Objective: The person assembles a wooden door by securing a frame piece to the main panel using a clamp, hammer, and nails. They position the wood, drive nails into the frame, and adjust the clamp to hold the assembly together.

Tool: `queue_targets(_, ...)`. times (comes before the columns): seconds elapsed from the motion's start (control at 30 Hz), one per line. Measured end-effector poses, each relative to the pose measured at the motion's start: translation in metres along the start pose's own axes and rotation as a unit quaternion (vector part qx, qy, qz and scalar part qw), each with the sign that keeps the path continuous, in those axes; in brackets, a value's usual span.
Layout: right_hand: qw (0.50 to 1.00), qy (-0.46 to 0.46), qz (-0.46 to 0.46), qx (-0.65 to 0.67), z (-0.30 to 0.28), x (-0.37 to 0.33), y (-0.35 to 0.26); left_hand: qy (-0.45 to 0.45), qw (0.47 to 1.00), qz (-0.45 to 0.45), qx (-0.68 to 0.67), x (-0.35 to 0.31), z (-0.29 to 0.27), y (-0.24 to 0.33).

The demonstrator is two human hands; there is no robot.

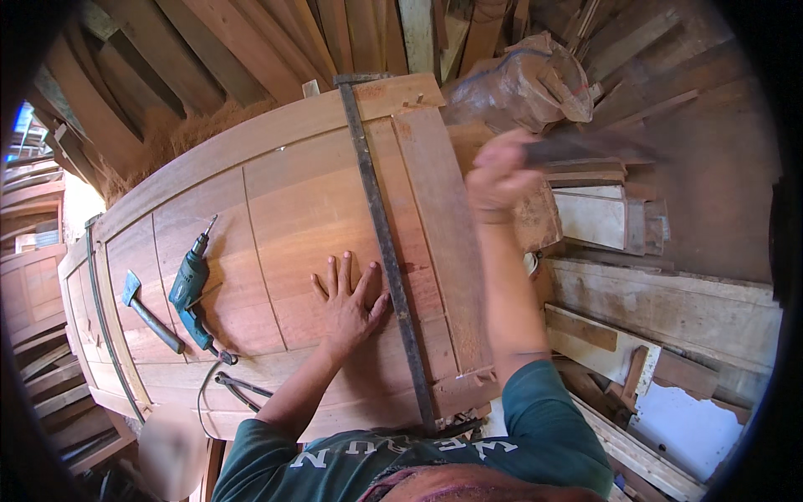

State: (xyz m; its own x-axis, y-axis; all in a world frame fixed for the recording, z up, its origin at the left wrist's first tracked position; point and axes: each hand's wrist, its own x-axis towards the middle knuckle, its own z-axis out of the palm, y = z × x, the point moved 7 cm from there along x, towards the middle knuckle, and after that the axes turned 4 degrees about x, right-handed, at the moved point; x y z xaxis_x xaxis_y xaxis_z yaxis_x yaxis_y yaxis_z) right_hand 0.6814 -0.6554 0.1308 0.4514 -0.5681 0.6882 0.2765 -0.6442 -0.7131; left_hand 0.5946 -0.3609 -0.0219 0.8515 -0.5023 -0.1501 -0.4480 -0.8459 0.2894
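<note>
A wooden panelled door (301, 192) lies flat in front of me. My left hand (351, 305) rests palm down on its panel, fingers spread, just left of a dark metal bar clamp (381, 226) that crosses the door. Beyond the door's right end, my right hand (502, 171) is raised in a fist around a long dark tool (585, 149). Motion smears this tool, so its kind cannot be made out. Left of my left hand lie a teal power drill (191, 284) and a small hatchet (150, 314) with a teal head.
A second bar clamp (109, 322) crosses the door's left end. Pincers (242, 390) and the drill's cord lie by my left forearm. Boards (201, 54) lean along the far side above sawdust. At right are a plastic bag (535, 79) and stacked planks (669, 293).
</note>
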Motion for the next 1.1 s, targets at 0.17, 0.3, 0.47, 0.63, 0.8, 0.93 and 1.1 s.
queue_targets(0.17,0.907,-0.271,0.180,-0.268,0.024,-0.070,0.118,0.004,1.000,0.012,-0.002,-0.001,0.001,0.002)
queue_targets(0.3,0.968,-0.184,0.154,-0.080,0.025,0.020,-0.009,0.006,1.000,-0.012,0.000,-0.002,0.007,-0.005)
queue_targets(0.47,0.995,0.050,-0.081,-0.032,-0.002,-0.016,0.022,0.012,1.000,0.005,-0.015,-0.001,0.003,0.002)
queue_targets(0.63,0.837,-0.337,0.317,-0.293,0.015,-0.064,0.120,0.011,1.000,0.000,-0.011,0.004,-0.007,0.001)
queue_targets(0.8,0.992,-0.074,0.105,0.009,0.013,0.006,-0.012,-0.003,1.000,-0.009,-0.001,-0.004,0.002,-0.005)
queue_targets(0.93,0.920,-0.227,0.104,-0.303,0.022,-0.057,0.077,0.011,1.000,0.006,-0.027,-0.003,0.001,-0.001)
queue_targets(1.1,0.928,-0.217,0.222,-0.206,0.032,-0.058,0.069,0.006,0.999,-0.008,-0.032,-0.010,0.005,-0.007)
